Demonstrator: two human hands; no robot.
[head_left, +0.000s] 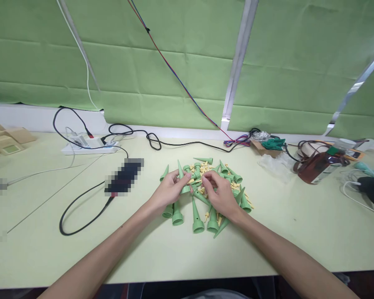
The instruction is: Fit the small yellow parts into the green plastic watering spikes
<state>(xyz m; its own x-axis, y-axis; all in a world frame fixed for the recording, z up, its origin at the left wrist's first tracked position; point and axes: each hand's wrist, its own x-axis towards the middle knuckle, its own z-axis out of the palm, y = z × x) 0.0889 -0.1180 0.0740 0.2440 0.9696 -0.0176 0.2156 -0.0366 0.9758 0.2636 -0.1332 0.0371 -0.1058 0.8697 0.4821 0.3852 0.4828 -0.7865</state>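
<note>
A green conical spike [180, 170] is gripped by the curled left hand [171, 187]; a yellow peg [197, 181] is pinched by the right hand [220, 192].

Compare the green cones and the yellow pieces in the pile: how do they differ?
Colour: the green cones are light green; the yellow pieces are pale yellow.
Size: the green cones are much larger than the yellow pieces.
Shape: the green cones taper from a wide base to a point; the yellow pieces are small and slender.
Shared: both lie loosely, mixed together.
</note>
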